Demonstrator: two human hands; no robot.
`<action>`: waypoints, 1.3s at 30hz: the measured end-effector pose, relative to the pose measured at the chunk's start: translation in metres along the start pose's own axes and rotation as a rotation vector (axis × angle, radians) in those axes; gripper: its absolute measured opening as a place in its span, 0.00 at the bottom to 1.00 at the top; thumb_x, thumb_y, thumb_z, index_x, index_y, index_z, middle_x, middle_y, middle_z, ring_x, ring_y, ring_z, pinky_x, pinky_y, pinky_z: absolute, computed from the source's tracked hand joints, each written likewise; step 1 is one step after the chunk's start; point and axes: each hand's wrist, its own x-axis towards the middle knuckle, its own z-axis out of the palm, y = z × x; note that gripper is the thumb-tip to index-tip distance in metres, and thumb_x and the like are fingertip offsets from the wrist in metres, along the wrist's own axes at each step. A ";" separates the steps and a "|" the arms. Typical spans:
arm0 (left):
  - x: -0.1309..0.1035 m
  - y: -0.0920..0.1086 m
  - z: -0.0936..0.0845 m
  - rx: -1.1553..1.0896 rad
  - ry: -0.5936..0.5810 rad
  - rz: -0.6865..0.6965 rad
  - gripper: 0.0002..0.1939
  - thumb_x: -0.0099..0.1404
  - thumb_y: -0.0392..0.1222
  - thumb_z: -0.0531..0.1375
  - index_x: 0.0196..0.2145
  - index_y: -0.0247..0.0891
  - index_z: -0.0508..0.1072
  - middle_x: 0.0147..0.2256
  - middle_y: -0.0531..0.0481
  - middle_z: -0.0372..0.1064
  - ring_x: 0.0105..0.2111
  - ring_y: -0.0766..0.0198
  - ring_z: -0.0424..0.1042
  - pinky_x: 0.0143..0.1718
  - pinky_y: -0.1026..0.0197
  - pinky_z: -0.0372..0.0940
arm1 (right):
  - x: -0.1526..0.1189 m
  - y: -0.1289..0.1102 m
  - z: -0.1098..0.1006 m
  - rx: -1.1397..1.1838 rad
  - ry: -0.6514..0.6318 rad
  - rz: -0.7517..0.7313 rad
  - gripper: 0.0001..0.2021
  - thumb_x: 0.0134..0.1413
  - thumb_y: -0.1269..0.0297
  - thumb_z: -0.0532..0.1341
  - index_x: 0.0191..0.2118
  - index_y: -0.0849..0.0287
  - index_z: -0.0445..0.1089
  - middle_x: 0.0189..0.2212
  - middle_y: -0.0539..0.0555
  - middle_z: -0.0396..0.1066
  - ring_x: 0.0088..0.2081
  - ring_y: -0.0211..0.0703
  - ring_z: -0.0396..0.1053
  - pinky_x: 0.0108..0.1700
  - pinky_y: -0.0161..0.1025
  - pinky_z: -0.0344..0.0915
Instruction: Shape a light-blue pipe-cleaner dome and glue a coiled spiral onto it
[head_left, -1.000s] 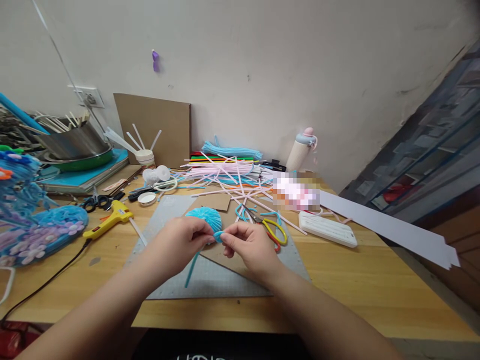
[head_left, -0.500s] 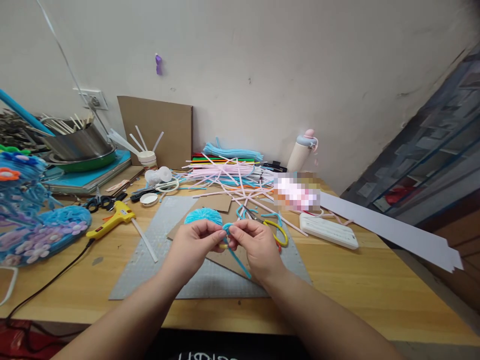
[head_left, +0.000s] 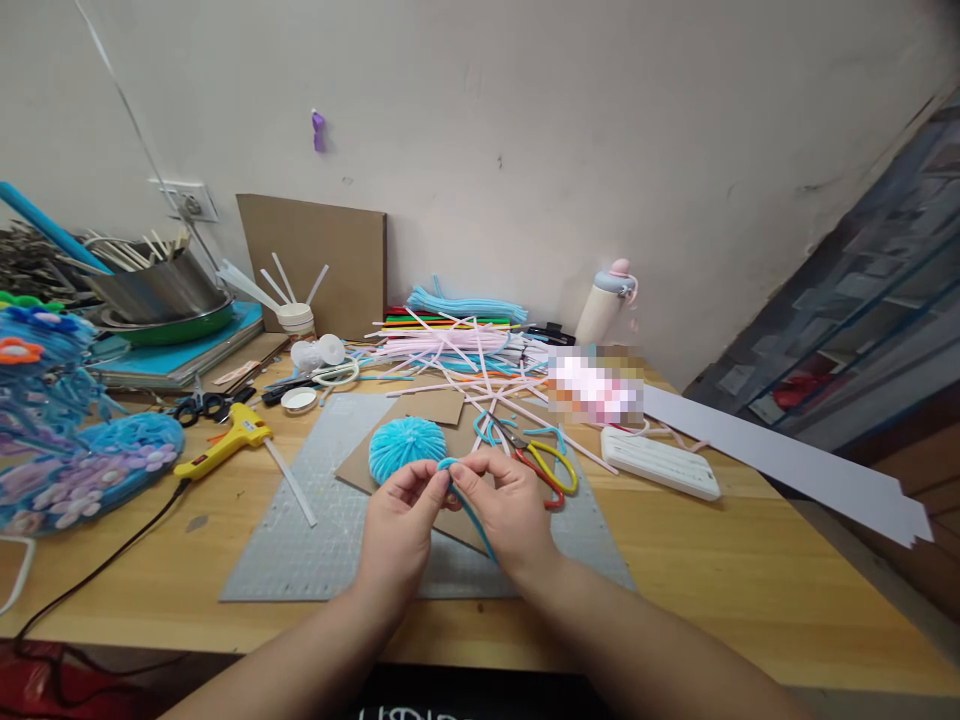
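Between my two hands is a blue pipe cleaner [head_left: 480, 528], bent into a small curve at the fingertips, its tail hanging down toward my right wrist. My left hand [head_left: 405, 510] pinches the curved end with thumb and index finger. Close beside it, my right hand [head_left: 510, 500] pinches the same pipe cleaner, fingers curled. Just beyond my left hand a round, fluffy blue disc [head_left: 407, 446] lies on a piece of cardboard [head_left: 356, 472]. Scissors with red and yellow handles [head_left: 556, 468] rest beyond my right hand.
A grey cutting mat [head_left: 285, 560] lies under the cardboard. To the left are a yellow glue gun [head_left: 225, 443] with its cord and a blue flowered craft piece [head_left: 90, 470]. Piled pipe cleaners [head_left: 450, 340], a bottle [head_left: 600, 305] and a white power strip [head_left: 660, 463] stand farther back.
Both hands have come slightly lower and nearer to me, uncovering more of the blue disc and the scissors' red handle. The pipe cleaner stays pinched between them.
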 end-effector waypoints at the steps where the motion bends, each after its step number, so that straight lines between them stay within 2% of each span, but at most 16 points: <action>1: 0.000 0.001 -0.001 -0.005 -0.007 0.005 0.13 0.49 0.45 0.71 0.27 0.34 0.75 0.24 0.54 0.72 0.23 0.71 0.70 0.29 0.69 0.67 | 0.001 -0.002 0.000 -0.008 -0.025 -0.012 0.08 0.51 0.61 0.65 0.26 0.58 0.75 0.25 0.51 0.72 0.31 0.41 0.68 0.36 0.39 0.64; 4: 0.006 0.013 -0.003 -0.081 0.012 -0.012 0.14 0.48 0.45 0.72 0.28 0.35 0.76 0.25 0.54 0.73 0.23 0.71 0.71 0.30 0.68 0.69 | 0.008 -0.005 -0.003 0.108 -0.048 0.027 0.13 0.57 0.55 0.60 0.30 0.58 0.76 0.29 0.52 0.74 0.35 0.42 0.70 0.42 0.40 0.64; 6: 0.011 0.024 -0.002 -0.191 0.053 -0.055 0.14 0.45 0.43 0.73 0.27 0.35 0.76 0.25 0.55 0.72 0.23 0.72 0.70 0.29 0.69 0.69 | 0.013 -0.005 -0.003 0.261 0.000 0.154 0.17 0.58 0.52 0.57 0.32 0.58 0.77 0.28 0.53 0.74 0.34 0.41 0.70 0.42 0.41 0.65; 8: 0.016 0.034 0.000 -0.280 0.072 -0.100 0.15 0.43 0.42 0.74 0.27 0.34 0.76 0.24 0.55 0.72 0.23 0.73 0.69 0.28 0.71 0.69 | 0.014 -0.004 -0.002 0.324 0.000 0.281 0.14 0.52 0.52 0.63 0.32 0.59 0.76 0.27 0.51 0.74 0.31 0.39 0.69 0.39 0.39 0.65; 10: 0.019 0.038 0.002 -0.326 0.091 -0.127 0.14 0.43 0.40 0.74 0.27 0.33 0.76 0.25 0.55 0.72 0.24 0.73 0.70 0.29 0.72 0.69 | 0.010 -0.005 0.002 0.302 -0.069 0.316 0.10 0.44 0.58 0.69 0.32 0.58 0.76 0.29 0.50 0.74 0.32 0.39 0.69 0.39 0.38 0.65; 13: 0.018 0.032 0.004 -0.343 0.103 -0.136 0.13 0.46 0.39 0.73 0.28 0.34 0.75 0.25 0.55 0.72 0.25 0.73 0.70 0.29 0.71 0.69 | 0.002 -0.006 0.008 0.327 -0.071 0.224 0.11 0.43 0.61 0.70 0.35 0.54 0.75 0.33 0.49 0.75 0.35 0.39 0.70 0.42 0.38 0.66; 16: 0.015 0.020 0.005 -0.344 0.071 -0.147 0.12 0.48 0.40 0.72 0.28 0.33 0.74 0.25 0.55 0.72 0.26 0.72 0.71 0.31 0.69 0.70 | -0.002 -0.004 0.012 0.408 0.027 0.181 0.07 0.44 0.61 0.70 0.32 0.55 0.76 0.27 0.47 0.74 0.30 0.36 0.69 0.37 0.36 0.66; 19: 0.015 0.013 0.008 -0.363 0.076 -0.188 0.12 0.48 0.38 0.72 0.28 0.33 0.75 0.26 0.53 0.73 0.26 0.71 0.72 0.32 0.69 0.71 | 0.001 0.001 0.014 0.536 0.089 0.240 0.08 0.41 0.61 0.72 0.29 0.56 0.76 0.23 0.46 0.72 0.25 0.33 0.66 0.32 0.34 0.64; 24: 0.015 0.011 0.014 -0.400 0.106 -0.233 0.10 0.48 0.36 0.71 0.27 0.32 0.75 0.26 0.52 0.73 0.26 0.72 0.72 0.31 0.70 0.70 | 0.004 0.002 0.015 0.653 0.132 0.341 0.12 0.33 0.62 0.75 0.27 0.58 0.75 0.24 0.47 0.74 0.27 0.35 0.68 0.34 0.35 0.66; 30: 0.012 0.008 0.019 -0.417 0.053 -0.253 0.14 0.44 0.37 0.73 0.26 0.32 0.74 0.24 0.53 0.71 0.24 0.73 0.69 0.24 0.73 0.65 | 0.004 0.005 0.015 0.695 0.137 0.320 0.13 0.37 0.59 0.74 0.25 0.59 0.72 0.22 0.47 0.73 0.26 0.37 0.69 0.32 0.37 0.67; 34: 0.011 0.005 0.021 -0.428 0.050 -0.243 0.12 0.45 0.38 0.72 0.26 0.33 0.74 0.23 0.54 0.70 0.24 0.74 0.69 0.28 0.72 0.66 | 0.007 0.008 0.014 0.726 0.137 0.321 0.14 0.36 0.59 0.74 0.24 0.59 0.70 0.20 0.47 0.72 0.23 0.35 0.67 0.30 0.36 0.66; 39: 0.012 0.006 0.023 -0.419 0.054 -0.260 0.11 0.47 0.37 0.71 0.27 0.32 0.74 0.23 0.54 0.71 0.24 0.74 0.69 0.29 0.72 0.65 | 0.009 0.010 0.012 0.727 0.128 0.330 0.13 0.36 0.62 0.74 0.28 0.59 0.73 0.24 0.47 0.73 0.27 0.34 0.68 0.32 0.34 0.66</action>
